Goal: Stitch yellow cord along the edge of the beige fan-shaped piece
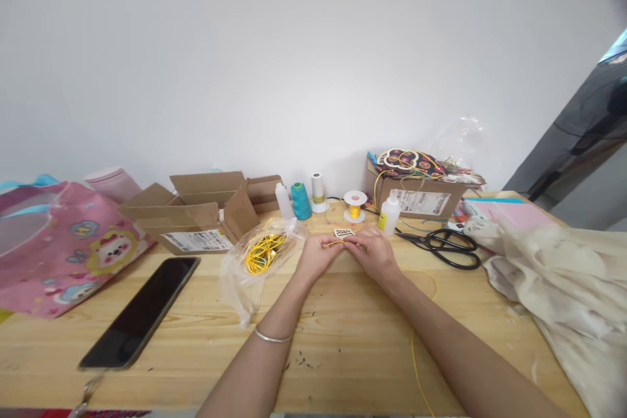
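Observation:
Both hands meet over the middle of the wooden table, fingertips almost touching. My left hand (317, 255) is closed in a pinch on a thin yellow cord (335, 243). My right hand (375, 251) is also closed, its thumb and fingers gripping the same cord close to the left fingertips. From under the right forearm the cord runs in a loose curve toward the table's front edge. Just beyond the fingertips lies a small pale card with dark marks (343, 233). Fine detail between the fingers is too small to make out.
Behind my hands stand a teal thread cone (300, 202), a yellow-cord spool (354, 208) and a glue bottle (389, 214). Black scissors (443, 245) and cream cloth (553, 274) lie right. Left are a bag of yellow cord (264, 255), an open box (186, 222) and a phone (142, 313).

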Demonstrator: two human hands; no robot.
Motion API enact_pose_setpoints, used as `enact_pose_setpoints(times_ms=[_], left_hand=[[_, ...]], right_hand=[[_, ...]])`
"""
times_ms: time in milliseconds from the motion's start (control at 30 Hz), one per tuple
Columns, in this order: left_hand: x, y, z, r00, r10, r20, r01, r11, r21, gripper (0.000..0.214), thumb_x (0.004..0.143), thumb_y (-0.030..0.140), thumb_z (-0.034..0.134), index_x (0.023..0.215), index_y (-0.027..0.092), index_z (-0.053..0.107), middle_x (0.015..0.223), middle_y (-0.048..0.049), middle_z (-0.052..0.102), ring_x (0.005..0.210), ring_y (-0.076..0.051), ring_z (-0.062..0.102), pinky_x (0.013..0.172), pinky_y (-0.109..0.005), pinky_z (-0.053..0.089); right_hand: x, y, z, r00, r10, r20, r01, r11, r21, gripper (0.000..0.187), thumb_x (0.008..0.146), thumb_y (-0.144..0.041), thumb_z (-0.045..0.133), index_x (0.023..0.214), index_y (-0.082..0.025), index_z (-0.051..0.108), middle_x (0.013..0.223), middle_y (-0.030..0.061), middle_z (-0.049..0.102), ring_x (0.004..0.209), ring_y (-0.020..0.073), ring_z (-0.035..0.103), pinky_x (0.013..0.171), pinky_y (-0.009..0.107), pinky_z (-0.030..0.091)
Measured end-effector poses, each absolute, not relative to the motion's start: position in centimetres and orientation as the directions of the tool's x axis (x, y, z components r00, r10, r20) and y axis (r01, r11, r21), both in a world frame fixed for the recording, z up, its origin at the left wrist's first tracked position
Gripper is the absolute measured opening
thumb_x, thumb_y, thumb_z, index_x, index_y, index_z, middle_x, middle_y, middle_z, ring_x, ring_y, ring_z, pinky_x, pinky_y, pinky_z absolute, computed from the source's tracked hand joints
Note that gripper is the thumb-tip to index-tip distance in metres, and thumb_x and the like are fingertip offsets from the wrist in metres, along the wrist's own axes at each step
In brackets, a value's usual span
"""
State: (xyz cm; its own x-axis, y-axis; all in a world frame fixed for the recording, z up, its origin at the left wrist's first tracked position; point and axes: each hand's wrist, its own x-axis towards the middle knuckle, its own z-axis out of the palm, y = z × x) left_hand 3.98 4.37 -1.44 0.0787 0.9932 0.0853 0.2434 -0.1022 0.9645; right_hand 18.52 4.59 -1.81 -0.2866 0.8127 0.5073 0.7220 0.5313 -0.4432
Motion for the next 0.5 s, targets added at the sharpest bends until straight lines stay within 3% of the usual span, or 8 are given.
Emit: enact_pose_setpoints(times_ms=[267, 500], left_hand=[[3.85, 4.3, -1.21, 0.159, 0.982, 0.099, 0.249, -0.137, 0.959, 0.023, 0.066, 0.03, 0.055, 0.076, 0.013, 0.067, 0.079, -0.0054, 0.068, 0.074, -0.018, 0.06, 0.069, -0.026, 0.044], [3.85, 4.33, -1.22, 0.112, 0.988, 0.102, 0.301, -0.132, 0.945, 0.025, 0.068, 0.031, 0.051, 0.077, 0.014, 0.067, 0.078, -0.0031, 0.068, 0.075, -0.019, 0.06, 0.069, -0.027, 0.044]], right_hand=[[18.67, 4.52, -1.56, -0.255, 0.835, 0.488, 0.725, 0.499, -0.475, 0.015, 0.075, -0.028, 0.051, 0.08, -0.025, 0.066, 0.071, 0.0015, 0.064, 0.071, 0.0154, 0.051, 0.068, 0.028, 0.035], [18.6, 4.45, -1.64, -0.266, 0.823, 0.501, 0.728, 0.513, -0.455, 0.016, 0.076, -0.028, 0.051, 0.079, -0.025, 0.066, 0.071, 0.0017, 0.064, 0.07, 0.0154, 0.05, 0.066, 0.027, 0.035]])
